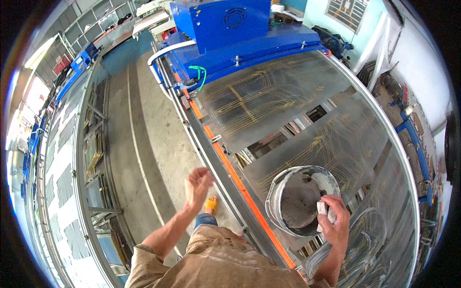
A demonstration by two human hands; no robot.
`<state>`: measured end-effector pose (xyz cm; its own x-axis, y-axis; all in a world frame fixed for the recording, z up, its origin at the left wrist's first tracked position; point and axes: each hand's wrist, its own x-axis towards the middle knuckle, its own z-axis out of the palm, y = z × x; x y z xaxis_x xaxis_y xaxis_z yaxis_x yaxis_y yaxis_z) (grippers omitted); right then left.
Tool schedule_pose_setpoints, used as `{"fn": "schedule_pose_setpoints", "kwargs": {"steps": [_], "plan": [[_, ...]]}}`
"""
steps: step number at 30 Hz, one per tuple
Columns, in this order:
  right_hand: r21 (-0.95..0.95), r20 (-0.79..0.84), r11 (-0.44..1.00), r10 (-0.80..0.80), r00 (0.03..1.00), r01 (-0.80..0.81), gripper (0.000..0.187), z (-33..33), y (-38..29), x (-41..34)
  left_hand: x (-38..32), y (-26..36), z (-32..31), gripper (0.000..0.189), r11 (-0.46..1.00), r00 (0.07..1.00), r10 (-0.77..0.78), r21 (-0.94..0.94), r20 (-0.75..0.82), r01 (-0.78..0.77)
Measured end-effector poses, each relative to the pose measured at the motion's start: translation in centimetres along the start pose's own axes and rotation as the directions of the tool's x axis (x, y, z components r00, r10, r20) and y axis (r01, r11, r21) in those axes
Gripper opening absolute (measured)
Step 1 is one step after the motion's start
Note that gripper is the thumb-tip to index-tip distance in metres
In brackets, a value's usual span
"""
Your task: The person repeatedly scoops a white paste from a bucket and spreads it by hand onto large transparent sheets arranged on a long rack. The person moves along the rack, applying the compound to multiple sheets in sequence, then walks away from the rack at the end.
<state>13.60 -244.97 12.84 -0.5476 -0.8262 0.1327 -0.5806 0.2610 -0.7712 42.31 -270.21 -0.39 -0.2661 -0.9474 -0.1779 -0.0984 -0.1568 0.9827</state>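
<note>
A white plastic bucket (272, 199) with dark grey liquid inside stands on a dark printing platen (273, 172) marked with yellowish lines. At the bucket's right rim, my right hand (336, 219) holds a whitish block or folded pad (321, 216) between thumb and fingers; its exact kind cannot be told. My left hand (198, 183) is raised over the floor beside the table's metal rail, slightly blurred, with its fingers partly curled. Whether it holds anything is unclear. A second dark platen (266, 104) lies beyond the bucket, and a wet-looking one with pale swirls (374, 237) lies at the right.
A blue machine housing (230, 25) spans the table's far end. Orange strips (230, 165) run along the near metal rail (201, 151). Another long table (68, 144) with grey patches stands at the left, across a concrete aisle (158, 108). Frames are stored beneath both tables.
</note>
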Motion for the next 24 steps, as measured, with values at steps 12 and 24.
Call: {"fn": "schedule_pose_setpoints", "kwargs": {"steps": [12, 24], "plan": [[-0.360, -0.092, 0.778, 0.520, 0.849, -0.515, 0.040, 5.7, -0.1, 3.1, 34.3, -3.0, -14.3, 0.030, 0.768, 0.810, 0.534, 0.539, -0.242, -0.346], [-0.414, -0.103, 0.629, 0.686, 0.721, -0.658, 0.041, 7.3, 7.4, 0.5, 47.4, -4.2, -13.2, 0.039, 0.681, 0.729, 0.652, 0.585, -0.209, -0.441]]}}
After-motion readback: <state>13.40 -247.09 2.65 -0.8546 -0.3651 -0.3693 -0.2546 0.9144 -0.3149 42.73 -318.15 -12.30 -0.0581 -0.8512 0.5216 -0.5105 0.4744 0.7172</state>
